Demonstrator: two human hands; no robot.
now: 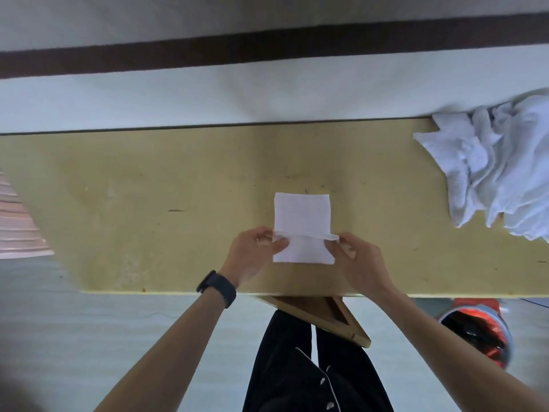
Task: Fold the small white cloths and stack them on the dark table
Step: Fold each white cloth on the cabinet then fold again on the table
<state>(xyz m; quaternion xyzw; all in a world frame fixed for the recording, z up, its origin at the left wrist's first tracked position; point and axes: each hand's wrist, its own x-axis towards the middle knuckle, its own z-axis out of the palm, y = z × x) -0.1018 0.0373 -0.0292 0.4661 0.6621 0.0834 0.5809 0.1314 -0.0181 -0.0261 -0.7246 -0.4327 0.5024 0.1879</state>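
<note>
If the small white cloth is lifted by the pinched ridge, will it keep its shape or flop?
Probably flops: the small white cloth bends softly over the ridge that the left hand and right hand pinch. Likely light, since a pinch alone raises that ridge. Pushed, it would probably bunch, like the crumpled pile.

We record a black wristwatch (217,288) just behind the left hand (255,248), a wooden triangular frame (323,318) nearer than both hands, a round red-lined bin (475,331) below-right of the right hand (359,263), and pink striped fabric (17,221) far left of the left hand.
</note>
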